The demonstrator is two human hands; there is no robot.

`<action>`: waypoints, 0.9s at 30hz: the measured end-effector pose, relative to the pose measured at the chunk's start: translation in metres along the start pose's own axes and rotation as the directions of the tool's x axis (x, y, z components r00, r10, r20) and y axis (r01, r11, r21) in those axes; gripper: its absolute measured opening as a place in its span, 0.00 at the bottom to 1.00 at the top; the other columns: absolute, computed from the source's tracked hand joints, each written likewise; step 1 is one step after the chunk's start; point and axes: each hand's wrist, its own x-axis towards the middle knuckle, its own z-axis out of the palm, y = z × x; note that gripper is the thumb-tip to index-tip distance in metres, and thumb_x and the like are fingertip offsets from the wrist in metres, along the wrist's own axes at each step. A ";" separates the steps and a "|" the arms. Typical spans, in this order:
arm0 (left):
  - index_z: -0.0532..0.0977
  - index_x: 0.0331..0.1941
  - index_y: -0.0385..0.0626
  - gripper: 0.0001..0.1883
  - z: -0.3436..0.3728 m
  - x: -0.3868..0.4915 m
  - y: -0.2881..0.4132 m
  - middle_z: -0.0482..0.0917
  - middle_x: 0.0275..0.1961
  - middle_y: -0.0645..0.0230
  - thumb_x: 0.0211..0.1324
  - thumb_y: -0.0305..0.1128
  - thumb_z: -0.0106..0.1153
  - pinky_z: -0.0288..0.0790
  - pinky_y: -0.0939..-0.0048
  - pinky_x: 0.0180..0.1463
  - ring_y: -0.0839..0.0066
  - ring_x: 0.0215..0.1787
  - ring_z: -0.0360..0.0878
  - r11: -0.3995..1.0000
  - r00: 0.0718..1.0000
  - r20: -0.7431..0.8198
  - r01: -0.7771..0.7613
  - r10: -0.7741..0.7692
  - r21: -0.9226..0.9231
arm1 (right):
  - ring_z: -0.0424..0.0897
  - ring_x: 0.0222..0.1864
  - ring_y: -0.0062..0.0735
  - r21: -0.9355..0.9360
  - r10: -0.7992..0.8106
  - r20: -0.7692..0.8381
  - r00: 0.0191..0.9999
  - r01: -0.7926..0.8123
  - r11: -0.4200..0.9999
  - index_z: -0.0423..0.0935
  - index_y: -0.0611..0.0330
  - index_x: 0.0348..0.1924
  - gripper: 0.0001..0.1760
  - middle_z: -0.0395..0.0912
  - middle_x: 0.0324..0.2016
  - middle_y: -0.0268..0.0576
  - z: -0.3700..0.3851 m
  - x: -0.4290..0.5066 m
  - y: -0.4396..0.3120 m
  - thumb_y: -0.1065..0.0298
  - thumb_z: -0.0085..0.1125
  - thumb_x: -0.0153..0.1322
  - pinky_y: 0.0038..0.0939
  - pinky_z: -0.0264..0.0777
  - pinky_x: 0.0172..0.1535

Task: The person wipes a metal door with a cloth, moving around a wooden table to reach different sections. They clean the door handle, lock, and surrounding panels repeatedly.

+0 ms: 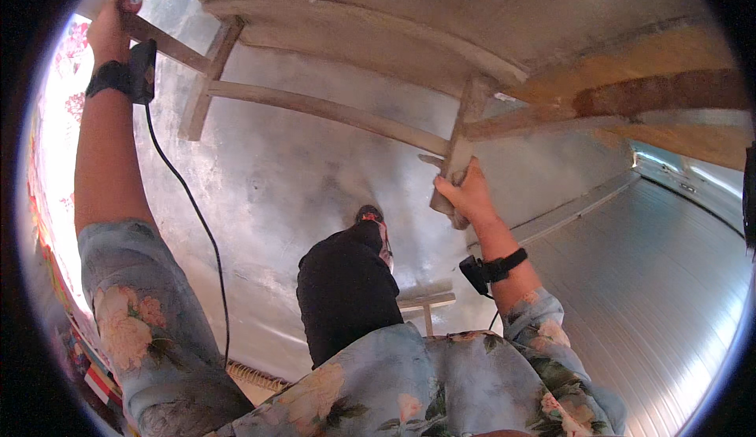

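Observation:
A wooden frame of legs and crossbars (331, 109) lies before me, joined to a broad, dusty board (366, 29) at the top of the picture. At the far upper left, my left hand (112, 26) is closed around one of its rails (168, 47). My right hand (469, 192) grips the lower end of a wooden leg (458, 136), thumb across its near face. Something thin and greyish (431, 159) sticks out beside that leg; what it is I cannot tell. Part of the left fingers is hidden behind the rail.
Smooth grey floor (283, 165) stretches beneath the frame. My shoe (372, 215) stands on it. A ribbed metal shutter (644, 295) lies to the right, and a small wooden stand (428, 304) is near my body. A black cable (195, 201) hangs from my left wrist device (143, 72).

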 end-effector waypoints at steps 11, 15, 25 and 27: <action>0.64 0.66 0.33 0.58 -0.028 -0.016 -0.018 0.76 0.59 0.47 0.34 0.62 0.75 0.70 0.59 0.63 0.55 0.60 0.77 0.932 0.985 -0.171 0.044 0.020 0.359 | 0.80 0.49 0.59 0.027 -0.071 0.045 0.996 0.070 0.997 0.64 0.72 0.55 0.44 0.79 0.46 0.63 -0.002 0.019 0.004 0.51 0.71 0.56 0.45 0.73 0.54; 0.64 0.63 0.25 0.63 -0.049 -0.100 0.030 0.70 0.63 0.38 0.31 0.65 0.77 0.66 0.56 0.67 0.49 0.66 0.70 0.924 0.979 -0.159 -0.060 0.128 0.378 | 0.79 0.52 0.48 0.012 -0.057 0.064 0.996 0.057 0.998 0.62 0.74 0.60 0.49 0.77 0.49 0.63 -0.004 0.014 0.002 0.44 0.72 0.59 0.40 0.72 0.55; 0.63 0.67 0.42 0.32 -0.165 -0.409 0.141 0.69 0.66 0.56 0.62 0.36 0.64 0.63 0.60 0.67 0.64 0.68 0.67 0.982 0.973 0.205 0.133 -0.104 -0.131 | 0.72 0.62 0.61 0.002 0.163 -0.025 0.986 -0.163 0.987 0.57 0.71 0.68 0.59 0.70 0.59 0.71 0.028 -0.126 0.041 0.28 0.62 0.63 0.45 0.67 0.62; 0.64 0.66 0.42 0.30 -0.186 -0.440 0.144 0.71 0.64 0.58 0.62 0.33 0.63 0.65 0.62 0.66 0.65 0.66 0.69 0.964 0.963 0.247 0.161 -0.107 -0.213 | 0.73 0.60 0.60 -0.167 0.176 0.179 0.968 -0.146 0.975 0.60 0.67 0.68 0.55 0.73 0.57 0.68 0.022 -0.168 0.046 0.30 0.62 0.64 0.45 0.69 0.61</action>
